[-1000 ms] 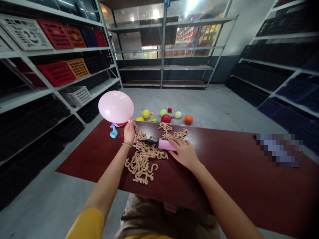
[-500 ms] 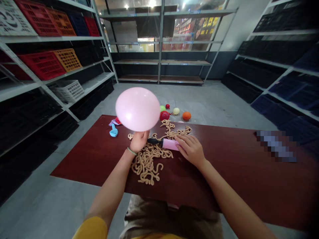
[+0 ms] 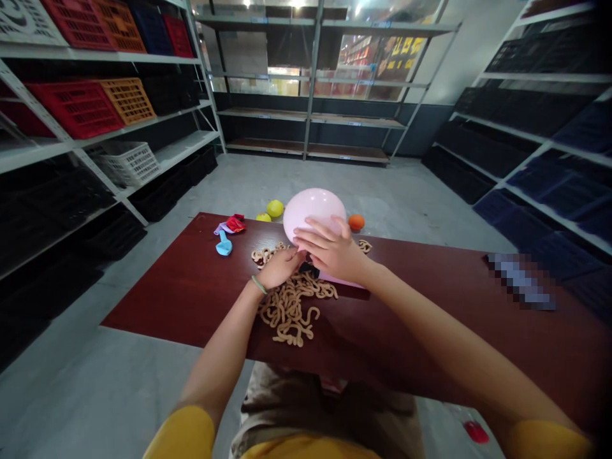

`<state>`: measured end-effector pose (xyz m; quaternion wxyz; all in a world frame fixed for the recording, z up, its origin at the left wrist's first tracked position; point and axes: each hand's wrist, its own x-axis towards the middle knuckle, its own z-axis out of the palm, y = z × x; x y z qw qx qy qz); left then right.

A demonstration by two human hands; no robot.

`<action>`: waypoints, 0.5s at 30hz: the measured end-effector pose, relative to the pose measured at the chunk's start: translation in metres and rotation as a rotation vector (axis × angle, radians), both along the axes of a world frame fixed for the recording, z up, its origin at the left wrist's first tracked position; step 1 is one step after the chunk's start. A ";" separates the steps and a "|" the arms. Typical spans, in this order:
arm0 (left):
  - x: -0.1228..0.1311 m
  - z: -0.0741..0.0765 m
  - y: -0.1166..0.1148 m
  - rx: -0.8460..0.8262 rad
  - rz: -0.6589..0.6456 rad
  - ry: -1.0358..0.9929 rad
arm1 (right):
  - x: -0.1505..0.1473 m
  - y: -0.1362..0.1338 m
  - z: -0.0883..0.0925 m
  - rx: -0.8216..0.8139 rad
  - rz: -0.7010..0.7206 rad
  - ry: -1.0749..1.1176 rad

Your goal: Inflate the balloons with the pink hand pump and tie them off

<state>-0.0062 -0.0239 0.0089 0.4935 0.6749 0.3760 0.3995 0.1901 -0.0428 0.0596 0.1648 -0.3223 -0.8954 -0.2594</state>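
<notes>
An inflated pale pink balloon (image 3: 312, 209) hovers just above the dark red table (image 3: 430, 306). My left hand (image 3: 280, 268) is closed around its neck from below. My right hand (image 3: 332, 250) lies with fingers stretched out flat against the balloon's near side. A pile of tan uninflated balloons (image 3: 289, 306) lies under and in front of both hands. The pink hand pump (image 3: 342, 280) shows only as a pink sliver under my right wrist.
Flat blue, purple and red balloons (image 3: 225, 233) lie on the table's far left. Yellow (image 3: 274, 208) and orange (image 3: 356, 222) inflated balloons sit on the floor beyond the table. Shelving with crates (image 3: 76, 105) lines the left, back and right walls.
My left hand has carried the balloon rightward and lower, over the pump. My right hand has left the pump and come up flat against the balloon.
</notes>
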 end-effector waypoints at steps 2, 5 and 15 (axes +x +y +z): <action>0.000 0.002 0.000 -0.011 0.003 -0.007 | -0.003 0.006 -0.002 -0.036 0.001 -0.008; 0.001 0.004 -0.001 -0.029 0.025 -0.031 | -0.003 0.013 -0.009 -0.053 -0.035 0.012; -0.003 0.005 0.000 -0.180 -0.046 -0.078 | 0.000 0.027 -0.018 0.139 -0.070 0.041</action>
